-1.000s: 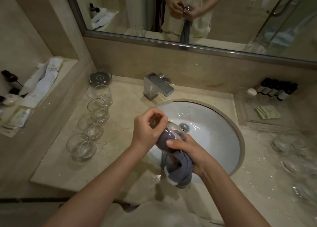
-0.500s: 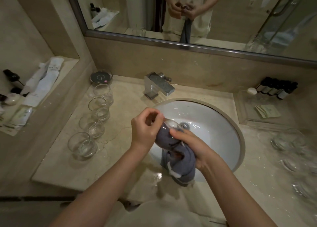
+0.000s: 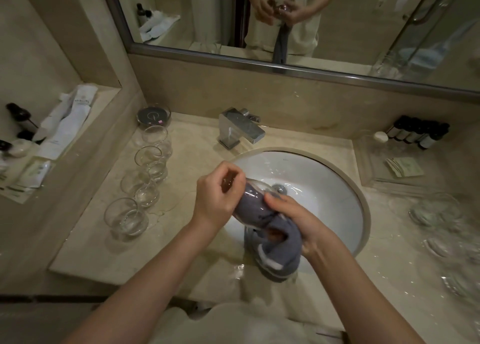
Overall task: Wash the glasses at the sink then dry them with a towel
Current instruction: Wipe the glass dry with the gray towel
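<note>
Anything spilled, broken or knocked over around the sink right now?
Only water: a small puddle glints on the counter edge below the hanging grey towel. The four glasses at left stand upright in a row; no damage visible.

A hotel-style bathroom is showing: a round sink [image 3: 337, 177] sitting in a marble vanity [image 3: 104, 239], mirror [image 3: 337, 19] at twelve o'clock, toiletry bottles [image 3: 418, 136] at two.

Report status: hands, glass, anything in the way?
Left hand grips the glass by its base. Right hand holds the grey towel, stuffed inside the glass. Over the sink; nothing in the way.
</note>
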Demonstrator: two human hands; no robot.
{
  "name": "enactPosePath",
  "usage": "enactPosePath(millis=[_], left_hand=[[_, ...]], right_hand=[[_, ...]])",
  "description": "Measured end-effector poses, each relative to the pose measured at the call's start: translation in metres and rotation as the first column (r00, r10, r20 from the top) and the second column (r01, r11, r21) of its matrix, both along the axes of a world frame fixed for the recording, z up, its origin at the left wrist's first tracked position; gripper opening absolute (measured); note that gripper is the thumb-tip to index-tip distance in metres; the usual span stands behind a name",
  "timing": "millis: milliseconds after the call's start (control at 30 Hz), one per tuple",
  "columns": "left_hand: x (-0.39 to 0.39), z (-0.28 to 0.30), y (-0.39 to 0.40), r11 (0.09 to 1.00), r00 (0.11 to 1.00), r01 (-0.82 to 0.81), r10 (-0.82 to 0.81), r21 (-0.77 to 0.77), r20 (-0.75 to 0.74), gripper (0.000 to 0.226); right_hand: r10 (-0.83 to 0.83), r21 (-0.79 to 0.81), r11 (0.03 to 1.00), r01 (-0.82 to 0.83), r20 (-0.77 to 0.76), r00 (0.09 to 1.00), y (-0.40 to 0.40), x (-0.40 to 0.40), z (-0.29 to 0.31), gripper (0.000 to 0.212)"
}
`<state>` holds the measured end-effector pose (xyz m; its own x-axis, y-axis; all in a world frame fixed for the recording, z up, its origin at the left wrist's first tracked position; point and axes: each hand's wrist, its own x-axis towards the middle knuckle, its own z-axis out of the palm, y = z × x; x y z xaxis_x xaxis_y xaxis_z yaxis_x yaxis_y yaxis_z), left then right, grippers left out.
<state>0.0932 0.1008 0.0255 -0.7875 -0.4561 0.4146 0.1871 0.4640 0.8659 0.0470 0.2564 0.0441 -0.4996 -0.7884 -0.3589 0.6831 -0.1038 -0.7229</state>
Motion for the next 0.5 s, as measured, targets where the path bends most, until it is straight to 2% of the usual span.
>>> enactPosePath(millis=[33,67,100,133,167,200,233,267,300,333,367,433,500], left_hand=[[0.002,-0.003,-0.001,0.995,0.993,0.051,-0.06,-0.087,-0.104,0.033],[0.002,-0.004,-0.002,0.986,0.982,0.086,-0.108,-0.143,-0.156,0.031],[-0.001,-0.002,-0.004,0.983,0.98,0.116,-0.136,-0.14,-0.145,0.03],[-0.004,0.0,-0.006,0.986,0.984,0.155,-0.16,-0.063,-0.079,0.03],[-0.007,0.006,-0.008,0.977,0.981,0.186,-0.191,0.109,0.041,0.033],[-0.01,0.018,-0.008,0.918,0.943,0.166,-0.254,0.361,0.214,0.039],[-0.013,0.026,-0.01,0.816,0.851,0.075,-0.353,0.574,0.39,0.042],[-0.014,0.032,-0.01,0.726,0.754,-0.02,-0.441,0.687,0.488,0.04],[-0.015,0.036,-0.01,0.707,0.7,-0.064,-0.472,0.704,0.537,0.033],[-0.016,0.038,-0.009,0.746,0.709,-0.083,-0.422,0.661,0.565,0.026],[-0.015,0.038,-0.007,0.793,0.761,-0.097,-0.331,0.602,0.558,0.021],[-0.013,0.028,-0.003,0.87,0.903,-0.111,-0.114,0.48,0.414,0.019],[-0.003,0.014,0.001,0.965,0.989,-0.086,0.053,0.246,0.137,0.019]], right_hand=[[0.018,-0.059,0.998,-0.015,0.054,0.998,0.004,-0.003,0.001,0.064],[0.032,-0.076,0.997,-0.029,0.037,0.999,0.006,-0.006,0.003,0.065],[0.039,-0.061,0.997,-0.039,-0.004,0.999,0.005,-0.006,0.006,0.065],[0.026,-0.022,0.999,-0.027,-0.054,0.998,0.004,-0.007,0.007,0.064],[0.009,0.026,1.0,-0.005,-0.127,0.992,0.003,-0.008,0.007,0.062],[-0.001,0.073,0.997,0.019,-0.233,0.972,0.002,-0.008,0.008,0.054],[0.01,0.13,0.991,0.042,-0.378,0.926,0.001,-0.008,0.01,0.041],[0.062,0.204,0.977,0.061,-0.546,0.835,0.0,-0.006,0.012,0.027],[0.133,0.265,0.962,0.067,-0.667,0.733,-0.002,-0.004,0.014,0.018],[0.17,0.291,0.954,0.072,-0.723,0.669,-0.004,-0.002,0.012,0.016],[0.164,0.285,0.955,0.078,-0.731,0.662,-0.007,0.002,0.011,0.02],[0.066,0.249,0.964,0.095,-0.568,0.82,-0.013,0.004,0.014,0.039],[-0.007,0.269,0.958,0.097,-0.316,0.949,-0.013,0.001,0.021,0.046]])
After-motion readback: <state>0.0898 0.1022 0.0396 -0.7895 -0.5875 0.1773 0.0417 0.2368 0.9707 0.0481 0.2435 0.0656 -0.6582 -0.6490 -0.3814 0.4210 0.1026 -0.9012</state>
